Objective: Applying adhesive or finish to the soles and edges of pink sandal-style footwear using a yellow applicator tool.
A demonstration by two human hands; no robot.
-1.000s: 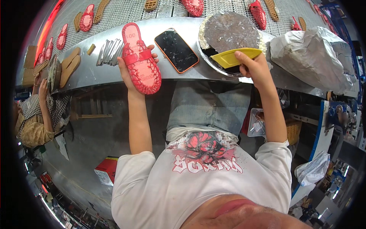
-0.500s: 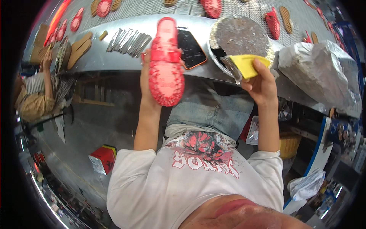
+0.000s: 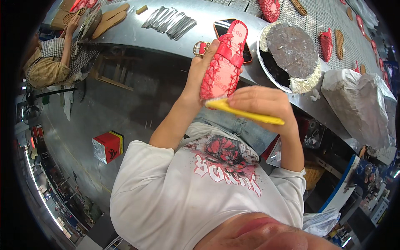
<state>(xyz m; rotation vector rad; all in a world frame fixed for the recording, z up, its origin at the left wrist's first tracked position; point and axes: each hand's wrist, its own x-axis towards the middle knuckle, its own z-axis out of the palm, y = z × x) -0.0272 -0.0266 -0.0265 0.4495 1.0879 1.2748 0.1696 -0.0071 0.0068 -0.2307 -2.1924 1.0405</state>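
My left hand [image 3: 199,68] is closed around a red woven shoe upper [image 3: 223,68] stretched over a pink last, its underside turned up. A strap with a metal buckle [image 3: 201,48] sticks out beside my fingers. In my right hand [image 3: 266,102] is a yellow-handled brush [image 3: 250,115], gripped with the fingers over its top. The pale bristles touch the lower rounded end of the shoe. To the right, a round tub of glue [image 3: 261,56], crusted along its rim, stands on the metal bench [image 3: 121,31] with a brown disc [image 3: 291,51] covering much of it.
A phone [image 3: 221,27] lies partly behind the shoe. Thin metal strips [image 3: 168,23] and tan soles [image 3: 109,21] lie left of it. A crumpled silvery bag [image 3: 358,106] hangs over the bench edge at right. Red shoes [image 3: 326,45] sit on the mesh conveyor [image 3: 291,25]. Another person [image 3: 52,66] works at far left.
The brush has come from the tub down to the shoe's lower end. My left hand has shifted right and tilted the shoe. The whole view has turned slightly.
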